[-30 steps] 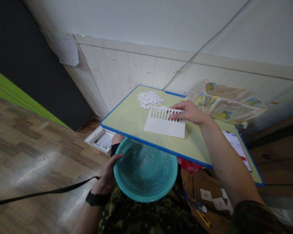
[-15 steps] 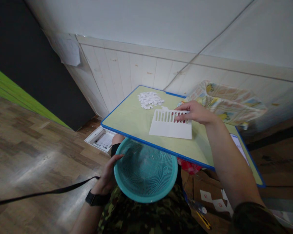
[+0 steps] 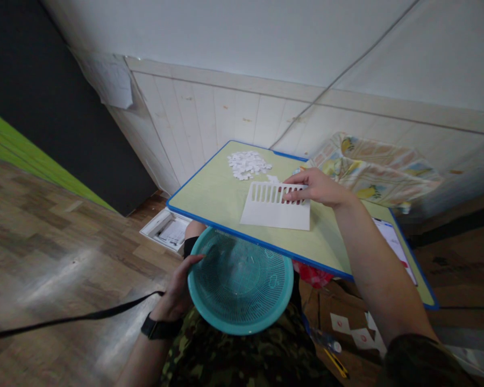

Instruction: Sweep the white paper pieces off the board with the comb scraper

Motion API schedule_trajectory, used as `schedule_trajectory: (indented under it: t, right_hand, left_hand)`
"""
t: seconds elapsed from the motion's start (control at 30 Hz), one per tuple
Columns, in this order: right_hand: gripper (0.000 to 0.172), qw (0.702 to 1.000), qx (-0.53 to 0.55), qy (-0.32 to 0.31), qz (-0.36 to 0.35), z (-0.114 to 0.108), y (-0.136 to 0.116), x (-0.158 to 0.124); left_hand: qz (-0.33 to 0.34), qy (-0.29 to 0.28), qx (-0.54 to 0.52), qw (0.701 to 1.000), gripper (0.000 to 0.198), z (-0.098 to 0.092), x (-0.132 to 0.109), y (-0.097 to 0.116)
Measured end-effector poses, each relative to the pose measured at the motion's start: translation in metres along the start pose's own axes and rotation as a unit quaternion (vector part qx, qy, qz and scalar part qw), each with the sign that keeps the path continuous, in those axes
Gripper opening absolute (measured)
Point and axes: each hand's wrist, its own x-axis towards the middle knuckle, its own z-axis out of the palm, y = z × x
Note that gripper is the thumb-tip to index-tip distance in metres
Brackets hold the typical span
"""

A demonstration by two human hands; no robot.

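My right hand [image 3: 318,188] pinches the upper right edge of a white slotted card [image 3: 275,216], its thumb in front and the other fingers behind. The card has a row of long cut-out slots along its top, with reddish colour showing through those on the right. It is over the green tabletop [image 3: 205,188], close to a pile of small white paper pieces [image 3: 248,164]. My left hand [image 3: 180,286] grips the left rim of a turquoise plastic colander [image 3: 242,317] on my lap, under the table's front edge.
A patterned cloth [image 3: 375,166] lies at the table's back right, and a phone-like flat object [image 3: 393,247] near the right edge. An open white box [image 3: 166,231] is on the floor at left. Paper cards [image 3: 363,338] and a yellow cutter [image 3: 336,363] lie lower right.
My right hand has shifted the slotted card slightly left across the table. More of the flat object at the right edge shows. My left hand and the colander stay put.
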Motion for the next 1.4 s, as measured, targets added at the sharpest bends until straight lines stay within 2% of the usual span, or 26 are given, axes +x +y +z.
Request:
schedule_trajectory:
  t: [0.23,1.2,1.3,1.4]
  right_hand:
    - [0.044,1.000,0.014,-0.017,0.002,0.003,0.000,0.001]
    - [0.043,0.999,0.036,-0.037,0.004,0.008,-0.015,-0.002]
    - [0.042,0.999,0.047,-0.004,0.000,0.007,-0.013,-0.002]
    - [0.044,0.995,0.065,0.079,-0.004,0.008,-0.006,0.001]
  left_hand:
    - [-0.001,-0.006,0.002,1.000,0.018,-0.007,0.003,0.000]
    - [-0.002,-0.005,0.005,1.000,0.022,-0.004,0.002,0.003]
    - [0.003,-0.007,0.005,1.000,0.022,-0.006,0.004,0.002]
    - [0.002,-0.007,0.010,1.000,0.022,-0.008,0.006,0.001]
